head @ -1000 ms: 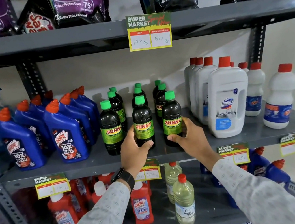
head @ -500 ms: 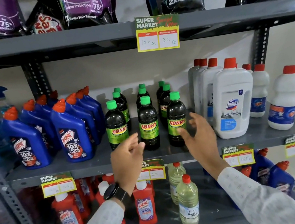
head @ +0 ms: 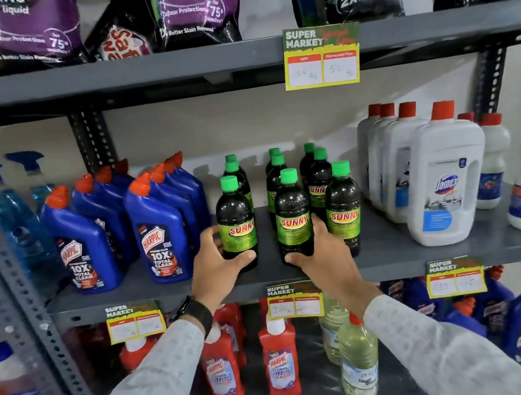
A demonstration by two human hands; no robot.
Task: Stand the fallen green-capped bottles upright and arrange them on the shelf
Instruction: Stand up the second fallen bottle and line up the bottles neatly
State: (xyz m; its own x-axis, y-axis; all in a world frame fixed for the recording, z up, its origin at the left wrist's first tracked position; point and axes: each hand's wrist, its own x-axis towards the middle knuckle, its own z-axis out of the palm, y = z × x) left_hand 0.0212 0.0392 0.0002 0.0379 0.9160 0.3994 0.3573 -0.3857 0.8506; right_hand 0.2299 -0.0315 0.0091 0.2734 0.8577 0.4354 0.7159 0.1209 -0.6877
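Several dark green-capped SUNNY bottles stand upright in three rows on the grey middle shelf (head: 390, 246). My left hand (head: 217, 267) wraps the base of the front left bottle (head: 236, 224). My right hand (head: 322, 255) grips the base of the front middle bottle (head: 292, 216). The front right bottle (head: 343, 209) stands just right of my right hand, untouched. Behind them the other green-capped bottles (head: 318, 175) stand in line.
Blue Harpic bottles (head: 160, 231) crowd the left of the shelf, white Domex jugs (head: 445, 184) the right. Detergent pouches (head: 195, 5) sit on the shelf above. Red Harpic bottles (head: 280, 362) and pale liquid bottles (head: 360, 367) fill the shelf below. Price tags (head: 295, 299) hang on the edge.
Both hands had come off the bottles half a second ago; now each has moved one bottle leftward and closed on a base: left on the front left, right on the front middle.
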